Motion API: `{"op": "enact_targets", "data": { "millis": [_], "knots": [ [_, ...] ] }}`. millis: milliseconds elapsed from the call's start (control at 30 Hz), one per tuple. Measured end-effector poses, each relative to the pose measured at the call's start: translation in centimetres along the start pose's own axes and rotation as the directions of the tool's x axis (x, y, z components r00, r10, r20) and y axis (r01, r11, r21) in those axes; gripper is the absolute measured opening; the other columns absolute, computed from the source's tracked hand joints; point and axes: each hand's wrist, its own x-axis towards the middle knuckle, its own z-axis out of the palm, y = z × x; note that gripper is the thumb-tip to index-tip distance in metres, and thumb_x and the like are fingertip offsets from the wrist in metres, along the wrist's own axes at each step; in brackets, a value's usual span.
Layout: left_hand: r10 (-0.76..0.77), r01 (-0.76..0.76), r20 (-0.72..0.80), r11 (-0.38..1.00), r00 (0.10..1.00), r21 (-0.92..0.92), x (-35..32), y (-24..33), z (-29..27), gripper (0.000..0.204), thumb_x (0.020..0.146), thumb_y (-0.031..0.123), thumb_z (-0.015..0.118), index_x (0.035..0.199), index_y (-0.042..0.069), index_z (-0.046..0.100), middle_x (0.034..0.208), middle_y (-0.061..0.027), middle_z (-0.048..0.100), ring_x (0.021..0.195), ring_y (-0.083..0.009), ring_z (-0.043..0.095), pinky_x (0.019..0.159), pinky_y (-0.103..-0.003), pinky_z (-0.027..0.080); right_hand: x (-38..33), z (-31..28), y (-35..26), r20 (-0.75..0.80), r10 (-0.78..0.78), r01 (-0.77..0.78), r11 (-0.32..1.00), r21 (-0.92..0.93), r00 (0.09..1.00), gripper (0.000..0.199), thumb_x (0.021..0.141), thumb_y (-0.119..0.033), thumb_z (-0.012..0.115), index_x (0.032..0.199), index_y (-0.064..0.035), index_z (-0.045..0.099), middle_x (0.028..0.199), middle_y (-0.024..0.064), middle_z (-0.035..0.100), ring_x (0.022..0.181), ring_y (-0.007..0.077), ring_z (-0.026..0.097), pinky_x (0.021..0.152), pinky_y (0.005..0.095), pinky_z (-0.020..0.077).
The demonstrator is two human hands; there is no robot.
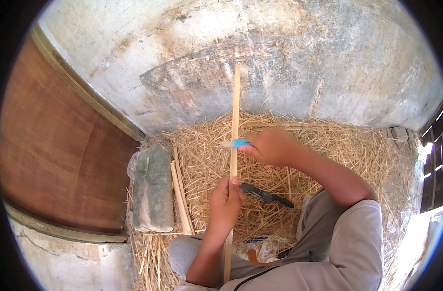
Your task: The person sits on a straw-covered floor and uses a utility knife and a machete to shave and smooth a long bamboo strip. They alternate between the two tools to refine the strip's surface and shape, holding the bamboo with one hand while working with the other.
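Right now, your left hand (225, 206) is clamped around a long, flat, pale wooden strip (236, 97), thumb along its upper face; the strip runs from 12 o'clock in the view down to 6, straight-edged and slim, its lower end over your lap. Your right hand (272, 145), just past 1 o'clock from the left, has its fingers wrapped around the bright blue handle of a small knife (242, 143), whose short, pale blade crosses the strip and points to 9 o'clock. A black knife (265, 195) lies at 3 o'clock from your left hand, on coarse, tangled, golden straw (207, 131). At 9 o'clock from that hand sit more slender wooden strips (179, 194) and a blocky, greenish, plastic-wrapped bundle (153, 189). At 12 o'clock rises a rough, stained wall (192, 53).
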Motion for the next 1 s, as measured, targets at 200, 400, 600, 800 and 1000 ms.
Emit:
{"op": "enact_targets", "data": {
  "millis": [200, 400, 600, 800, 1000],
  "knots": [
    [0.002, -0.003, 0.009, 0.992, 1.0, 0.124, -0.9, 0.4, 0.5, 0.03, 0.11, 0.03, 0.049, 0.096, 0.006, 0.059, 0.065, 0.0025, 0.052, 0.053, -0.0041, 0.046, 0.048, -0.022, 0.035, 0.2, -0.4, 2.3, -0.005, 0.071, -0.071, 0.997, -0.039, 0.997, 0.056, 0.106, -0.056, 0.036, 0.098, -0.0107, 0.067, 0.061, 0.012, 0.061, 0.053, 0.0336, 0.061, 0.053, 0.0459, 0.0463],
    [0.039, -0.042, 0.031, 0.992, 0.999, 0.116, -1.0, 0.3, 0.5, 0.028, 0.11, 0.028, 0.048, 0.097, 0.006, 0.06, 0.066, 0.0023, 0.053, 0.054, -0.0037, 0.046, 0.049, -0.021, 0.036, 0.4, -1.5, 3.1, 0.038, 0.143, -0.137, 0.984, -0.117, 0.989, 0.057, 0.106, -0.056, 0.036, 0.093, -0.01, 0.066, 0.063, 0.0098, 0.063, 0.056, 0.0338, 0.063, 0.056, 0.0484, 0.0479],
    [0.093, -0.101, 0.043, 0.954, 0.995, 0.281, -1.3, 1.0, 0.8, 0.031, 0.109, 0.028, 0.048, 0.093, 0.004, 0.06, 0.065, -0.0003, 0.055, 0.056, -0.0064, 0.05, 0.051, -0.025, 0.039, 0.6, -1.4, 5.4, -0.095, 0.213, -0.229, 0.951, -0.21, 0.972, 0.053, 0.107, -0.055, 0.035, 0.099, -0.0106, 0.064, 0.06, 0.0105, 0.062, 0.054, 0.0334, 0.062, 0.053, 0.0461, 0.0461],
    [0.076, -0.086, 0.044, 0.941, 0.996, 0.328, -1.8, 1.4, 1.4, 0.03, 0.109, 0.026, 0.048, 0.094, 0.002, 0.058, 0.065, -0.0113, 0.061, 0.056, -0.0219, 0.062, 0.055, -0.036, 0.047, 0.6, -1.6, 7.2, -0.046, 0.211, -0.216, 0.95, -0.225, 0.976, 0.053, 0.107, -0.054, 0.036, 0.099, -0.0093, 0.064, 0.06, 0.0109, 0.063, 0.055, 0.0333, 0.063, 0.054, 0.0463, 0.0472],
    [0.023, -0.035, 0.041, 0.943, 0.999, 0.331, -2.0, 2.4, 1.5, 0.033, 0.109, 0.028, 0.049, 0.09, 0.003, 0.059, 0.064, -0.0029, 0.056, 0.058, -0.0096, 0.054, 0.055, -0.029, 0.043, 0.7, -1.3, 8.5, -0.138, 0.202, -0.231, 0.939, -0.254, 0.97, 0.053, 0.107, -0.054, 0.037, 0.097, -0.0086, 0.063, 0.057, 0.0101, 0.061, 0.051, 0.0326, 0.062, 0.051, 0.0449, 0.0464]
  ]
}}
